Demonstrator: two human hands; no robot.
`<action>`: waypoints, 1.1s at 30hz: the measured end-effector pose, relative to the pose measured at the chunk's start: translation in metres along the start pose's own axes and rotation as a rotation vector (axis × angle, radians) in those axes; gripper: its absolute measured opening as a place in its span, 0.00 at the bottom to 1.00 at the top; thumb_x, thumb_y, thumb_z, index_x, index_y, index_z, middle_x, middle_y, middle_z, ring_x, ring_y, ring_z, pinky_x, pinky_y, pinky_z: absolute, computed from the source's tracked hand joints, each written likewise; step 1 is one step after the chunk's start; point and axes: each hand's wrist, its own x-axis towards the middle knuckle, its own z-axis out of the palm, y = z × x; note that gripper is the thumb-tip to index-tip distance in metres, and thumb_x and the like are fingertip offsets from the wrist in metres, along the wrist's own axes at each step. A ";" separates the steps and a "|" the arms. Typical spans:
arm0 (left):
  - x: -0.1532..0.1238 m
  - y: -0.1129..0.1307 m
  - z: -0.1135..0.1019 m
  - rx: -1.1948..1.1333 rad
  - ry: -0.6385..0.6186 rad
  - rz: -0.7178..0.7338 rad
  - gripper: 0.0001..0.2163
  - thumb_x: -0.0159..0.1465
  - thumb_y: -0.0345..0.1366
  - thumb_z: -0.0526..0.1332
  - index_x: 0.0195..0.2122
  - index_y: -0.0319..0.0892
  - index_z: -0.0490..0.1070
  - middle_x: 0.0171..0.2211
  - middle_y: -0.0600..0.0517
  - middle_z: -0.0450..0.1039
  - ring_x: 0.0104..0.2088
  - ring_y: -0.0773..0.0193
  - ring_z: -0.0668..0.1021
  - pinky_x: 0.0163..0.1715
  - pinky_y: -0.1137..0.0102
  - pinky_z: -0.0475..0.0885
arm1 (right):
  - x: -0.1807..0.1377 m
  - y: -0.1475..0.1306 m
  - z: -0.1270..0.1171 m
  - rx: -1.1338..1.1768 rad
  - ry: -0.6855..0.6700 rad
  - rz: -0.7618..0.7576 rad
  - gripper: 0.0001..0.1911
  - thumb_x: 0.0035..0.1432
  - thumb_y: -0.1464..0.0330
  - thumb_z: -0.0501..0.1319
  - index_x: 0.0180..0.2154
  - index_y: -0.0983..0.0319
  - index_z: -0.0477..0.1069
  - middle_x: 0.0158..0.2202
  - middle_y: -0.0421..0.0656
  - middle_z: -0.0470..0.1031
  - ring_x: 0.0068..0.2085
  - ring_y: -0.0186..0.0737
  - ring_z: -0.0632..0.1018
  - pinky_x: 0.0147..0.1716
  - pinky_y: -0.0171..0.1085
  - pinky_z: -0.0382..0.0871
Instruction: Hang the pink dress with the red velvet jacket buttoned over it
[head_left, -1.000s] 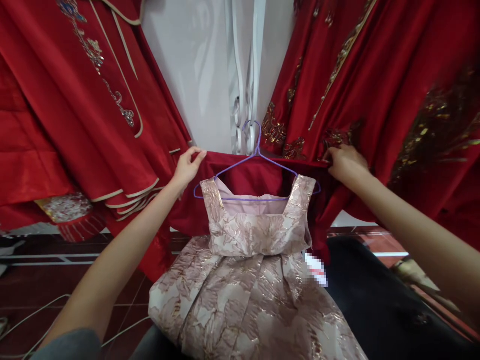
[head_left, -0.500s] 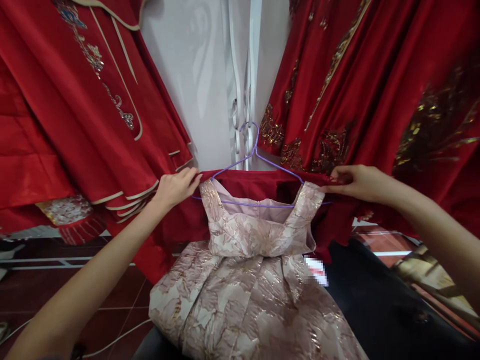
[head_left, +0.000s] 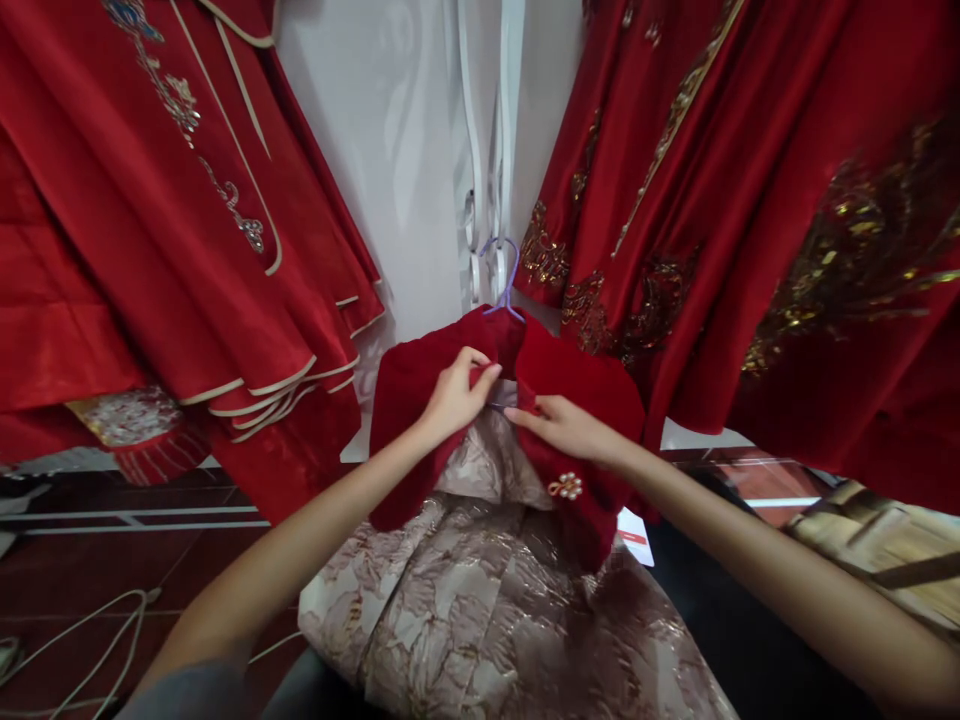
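A pale pink-and-gold brocade dress [head_left: 465, 590] hangs on a purple hanger [head_left: 508, 275], which hooks onto a white door handle. Over its shoulders lies a short red jacket or shawl [head_left: 420, 370], its two fronts parted at the middle. With thumb and fingers closed, my left hand [head_left: 459, 395] pinches the left front edge near the neck. Opposite it, my right hand [head_left: 562, 425] holds the right front edge, just above a pearl brooch [head_left: 566, 487]. Between the hands shows the dress bodice and a bit of the hanger's bar.
Red embroidered gowns [head_left: 247, 240] hang at left, and more with gold sequins [head_left: 675, 200] at right. Behind stands a white cabinet door [head_left: 367, 150]. A white tag [head_left: 634, 537] shows beside the skirt, and a white cable [head_left: 112, 640] lies on the dark red floor.
The red garment, earlier stretched behind the dress straps, now wraps over the front of its shoulders. Both hands have come inward from the sides to the neckline.
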 end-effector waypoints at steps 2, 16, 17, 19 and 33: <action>-0.008 0.003 0.012 -0.068 -0.089 -0.004 0.09 0.59 0.34 0.61 0.40 0.42 0.65 0.33 0.53 0.71 0.32 0.67 0.75 0.34 0.72 0.70 | -0.003 -0.004 0.018 0.009 0.044 -0.041 0.19 0.57 0.51 0.54 0.29 0.61 0.64 0.23 0.39 0.69 0.24 0.35 0.67 0.24 0.35 0.61; -0.028 -0.014 0.013 -0.419 -0.046 -0.254 0.13 0.55 0.30 0.65 0.42 0.37 0.75 0.44 0.44 0.77 0.40 0.60 0.81 0.46 0.63 0.75 | -0.001 0.043 0.054 0.535 0.381 -0.043 0.30 0.47 0.71 0.59 0.51 0.54 0.52 0.42 0.42 0.66 0.40 0.38 0.75 0.37 0.39 0.73; -0.028 -0.013 0.013 -0.434 -0.026 -0.255 0.12 0.54 0.31 0.66 0.41 0.37 0.75 0.44 0.44 0.77 0.39 0.61 0.81 0.46 0.63 0.75 | -0.002 0.042 0.055 0.573 0.344 -0.032 0.31 0.47 0.71 0.59 0.53 0.53 0.51 0.42 0.41 0.66 0.38 0.37 0.75 0.35 0.38 0.74; -0.029 -0.010 0.014 -0.475 0.013 -0.252 0.12 0.53 0.31 0.67 0.39 0.37 0.75 0.43 0.45 0.76 0.37 0.62 0.80 0.45 0.64 0.75 | -0.003 0.040 0.054 0.594 0.320 -0.052 0.29 0.48 0.71 0.60 0.52 0.53 0.54 0.44 0.42 0.66 0.40 0.37 0.75 0.37 0.38 0.74; -0.029 -0.019 0.004 -0.719 -0.064 -0.355 0.17 0.48 0.33 0.71 0.39 0.38 0.75 0.42 0.47 0.75 0.45 0.61 0.76 0.52 0.62 0.68 | 0.019 0.037 0.069 0.806 0.399 -0.178 0.19 0.57 0.56 0.61 0.45 0.54 0.57 0.41 0.40 0.67 0.39 0.37 0.78 0.34 0.40 0.79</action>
